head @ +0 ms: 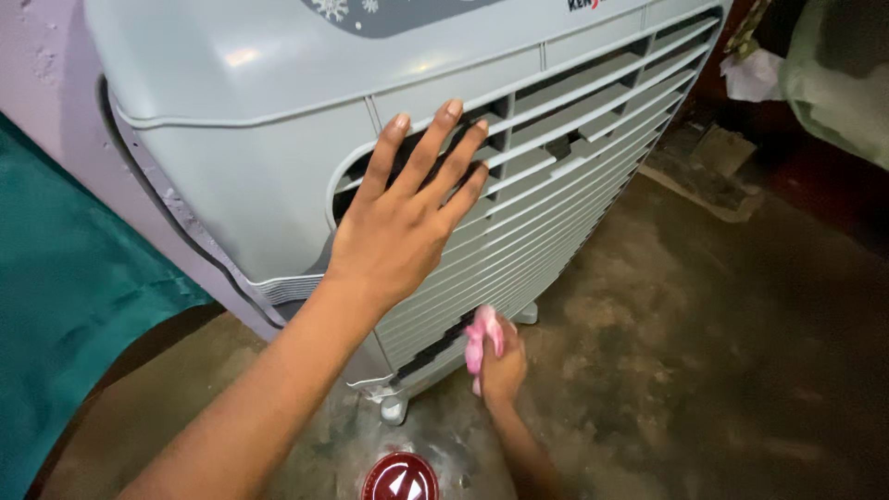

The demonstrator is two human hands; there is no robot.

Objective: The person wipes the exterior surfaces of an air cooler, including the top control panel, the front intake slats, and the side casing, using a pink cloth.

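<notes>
A large pale grey air cooler [278, 157] with a slatted front grille [574, 157] fills the upper view. My left hand [407, 213] lies flat on the left part of the grille, fingers spread and pressed against the slats. Lower down, my right hand [500, 366] is closed around a pink cloth [482, 333]. The cloth touches the bottom slats of the grille near the cooler's base.
The cooler stands on small feet [394, 407] on a dusty, stained concrete floor [704, 352]. A teal cloth [65, 296] hangs at the left. A round dark red object [400, 477] lies at the bottom edge. Pale fabric and clutter [833, 74] sit at the top right.
</notes>
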